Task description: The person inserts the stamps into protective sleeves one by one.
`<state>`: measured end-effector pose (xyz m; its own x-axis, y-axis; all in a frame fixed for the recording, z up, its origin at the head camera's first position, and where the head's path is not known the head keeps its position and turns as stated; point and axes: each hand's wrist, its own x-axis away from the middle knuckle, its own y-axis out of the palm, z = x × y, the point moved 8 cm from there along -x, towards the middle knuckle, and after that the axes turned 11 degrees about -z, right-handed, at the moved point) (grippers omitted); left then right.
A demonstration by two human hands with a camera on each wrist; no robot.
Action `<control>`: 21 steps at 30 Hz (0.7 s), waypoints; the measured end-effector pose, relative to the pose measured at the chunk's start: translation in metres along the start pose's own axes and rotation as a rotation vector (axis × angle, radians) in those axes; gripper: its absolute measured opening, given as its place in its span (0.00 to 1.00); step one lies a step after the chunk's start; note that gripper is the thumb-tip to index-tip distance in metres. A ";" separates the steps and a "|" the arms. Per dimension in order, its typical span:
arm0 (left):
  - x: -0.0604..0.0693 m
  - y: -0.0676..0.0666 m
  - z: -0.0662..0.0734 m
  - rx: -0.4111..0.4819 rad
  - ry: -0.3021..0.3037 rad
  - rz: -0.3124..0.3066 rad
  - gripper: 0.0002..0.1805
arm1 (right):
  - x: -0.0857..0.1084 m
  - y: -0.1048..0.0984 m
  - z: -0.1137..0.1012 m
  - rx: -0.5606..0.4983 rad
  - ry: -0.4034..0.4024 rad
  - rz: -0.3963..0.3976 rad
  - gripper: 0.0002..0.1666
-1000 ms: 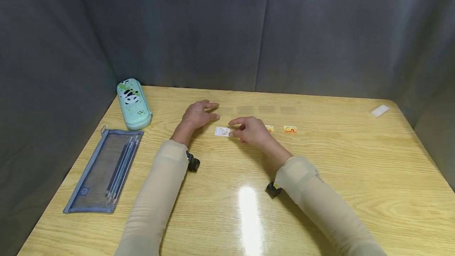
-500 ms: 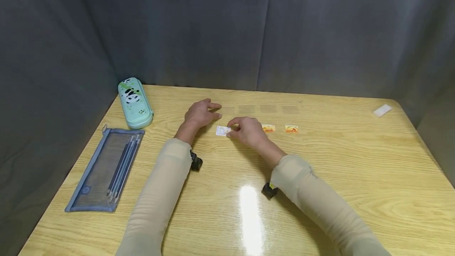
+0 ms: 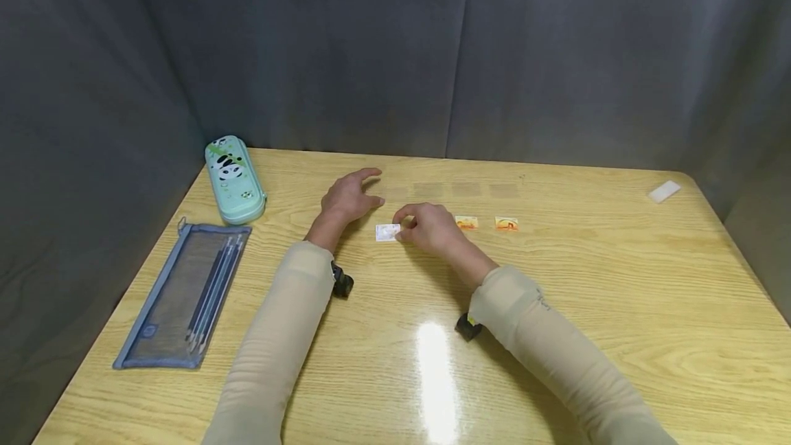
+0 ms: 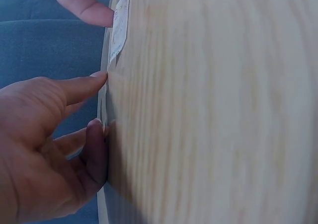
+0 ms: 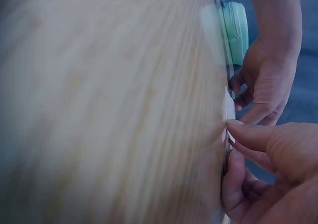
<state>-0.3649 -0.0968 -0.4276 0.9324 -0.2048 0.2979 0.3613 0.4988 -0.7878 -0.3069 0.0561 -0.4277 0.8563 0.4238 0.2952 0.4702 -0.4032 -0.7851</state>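
A small pale stamp (image 3: 387, 233) with a toothed edge lies at the middle of the table. My right hand (image 3: 430, 229) pinches its right edge between thumb and forefinger, as the right wrist view also shows, where the stamp (image 5: 229, 105) is seen nearly edge-on. Just beyond the stamp's upper left, my left hand (image 3: 347, 198) rests its fingertips on the table, thumb and forefinger spread and holding nothing. To the right of my right hand lie two orange-and-yellow stamps, a nearer one (image 3: 466, 222) and a farther one (image 3: 506, 224).
Behind the stamps runs a row of faint grey rectangles (image 3: 466, 189). At the left are a mint panda pencil case (image 3: 233, 180) and a blue mesh pouch (image 3: 167, 301) holding several pencils. A white block (image 3: 664, 191) lies far right; a dark curtain (image 3: 334, 53) closes off the back.
The right thumb and forefinger have closed on the pale stamp's right edge, and the stamp has moved slightly toward me. The left forefinger has spread away from the thumb.
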 end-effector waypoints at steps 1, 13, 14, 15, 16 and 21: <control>0.000 0.000 0.000 -0.006 -0.003 -0.005 0.30 | 0.000 0.000 0.000 0.003 0.001 -0.008 0.18; -0.002 0.002 0.004 -0.056 -0.027 -0.022 0.19 | -0.001 -0.004 0.000 0.006 0.004 -0.041 0.12; -0.002 0.002 0.004 -0.050 -0.029 -0.015 0.18 | -0.001 -0.004 0.000 0.002 0.001 -0.039 0.10; -0.002 0.002 0.003 -0.042 -0.030 -0.007 0.16 | -0.001 -0.003 0.000 -0.002 -0.001 -0.038 0.07; -0.002 0.002 0.003 -0.034 -0.030 0.000 0.14 | -0.001 -0.003 0.000 -0.007 -0.004 -0.036 0.04; -0.001 0.002 0.003 -0.014 -0.022 0.028 0.09 | -0.001 -0.003 0.000 -0.036 -0.024 -0.032 0.02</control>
<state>-0.3648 -0.0935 -0.4275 0.9421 -0.1723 0.2877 0.3353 0.4924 -0.8032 -0.3088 0.0569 -0.4259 0.8356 0.4562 0.3060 0.5048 -0.4177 -0.7555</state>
